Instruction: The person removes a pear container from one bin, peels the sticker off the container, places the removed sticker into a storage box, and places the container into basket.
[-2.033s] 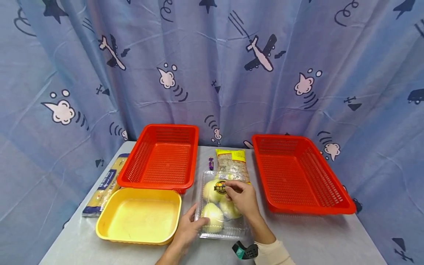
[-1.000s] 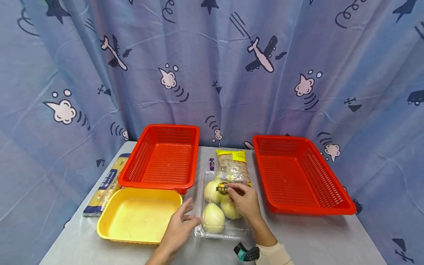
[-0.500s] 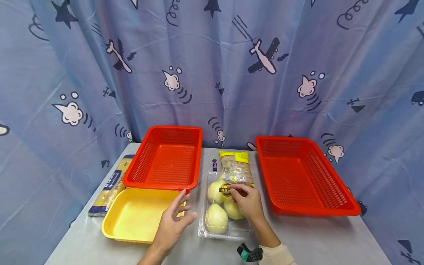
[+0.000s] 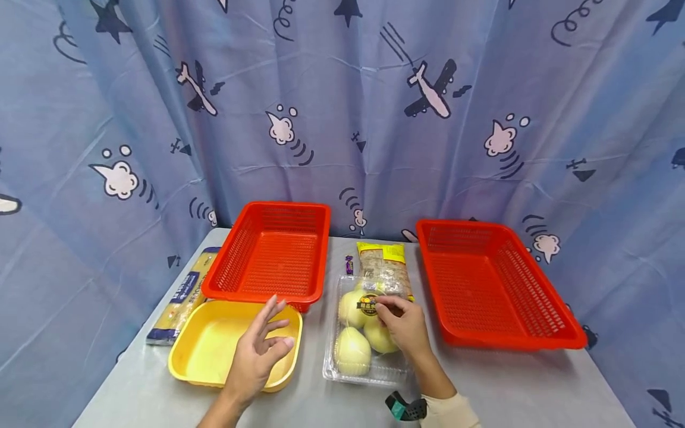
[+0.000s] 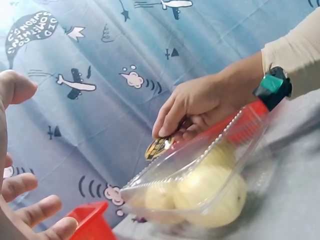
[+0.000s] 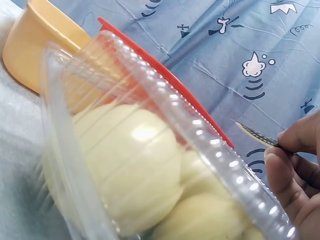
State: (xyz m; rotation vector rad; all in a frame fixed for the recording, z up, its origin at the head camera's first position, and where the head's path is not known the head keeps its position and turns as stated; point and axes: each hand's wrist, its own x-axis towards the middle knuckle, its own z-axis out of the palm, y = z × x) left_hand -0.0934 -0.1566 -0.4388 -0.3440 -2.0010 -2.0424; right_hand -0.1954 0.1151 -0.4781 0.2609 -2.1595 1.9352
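My right hand (image 4: 408, 330) pinches a round, dark label sticker (image 4: 367, 305) between thumb and index finger. In the right wrist view the sticker (image 6: 256, 136) stands off the lid, its far end free in the air. Under it lies a clear plastic clamshell box (image 4: 387, 377), closed over several pale yellow, pear-like fruits (image 4: 353, 352). My left hand (image 4: 251, 359) holds nothing; its fingers are spread, palm toward the box, over the right side of the yellow basin (image 4: 198, 374). In the left wrist view its loose fingers (image 5: 42, 210) show at the left edge.
Two red baskets stand behind: one at left (image 4: 283, 255) against the basin, one at right (image 4: 471, 285). A yellow-topped food bag (image 4: 382, 261) lies behind the box, a purple-wrapped candy (image 4: 349, 265) beside it. A long yellow-and-blue pack (image 4: 182, 297) lies at far left.
My left hand has let go of the box's left side and moved left, over the basin, with fingers spreading. My right hand keeps its pinch at the sticker, nearly still.
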